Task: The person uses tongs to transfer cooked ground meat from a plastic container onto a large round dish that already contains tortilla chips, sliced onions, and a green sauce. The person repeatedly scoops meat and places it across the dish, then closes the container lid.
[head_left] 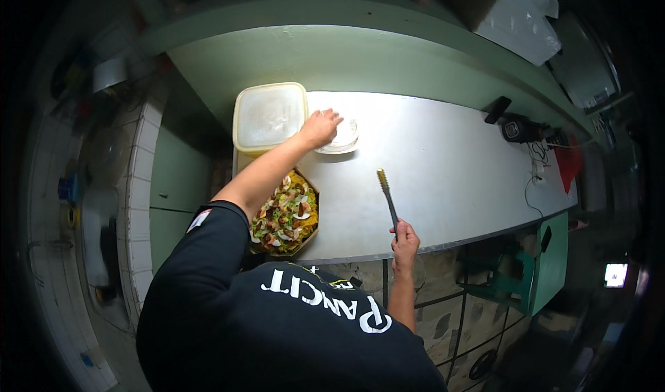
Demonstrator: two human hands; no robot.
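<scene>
On steel counter (443, 163), far left: lidded plastic tub (269, 117); below it, tray of noodles (287, 215) with egg slices, partly under forearm. Left hand (320, 127) reached out, fingers curled down onto small clear bowl (343, 136), touching it. Right hand (404, 241) at counter edge, closed around tongs (386, 197), tips pointing away, shut together.

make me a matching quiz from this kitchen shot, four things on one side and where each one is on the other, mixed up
Things:
1. tongs
2. small clear dish
3. lidded plastic tub
4. tray of noodles with toppings

Places:
A. at the counter's far left corner
B. in the right hand
C. under the left forearm, at the near edge
D. under the left hand

Pairs: 1-B, 2-D, 3-A, 4-C
</scene>
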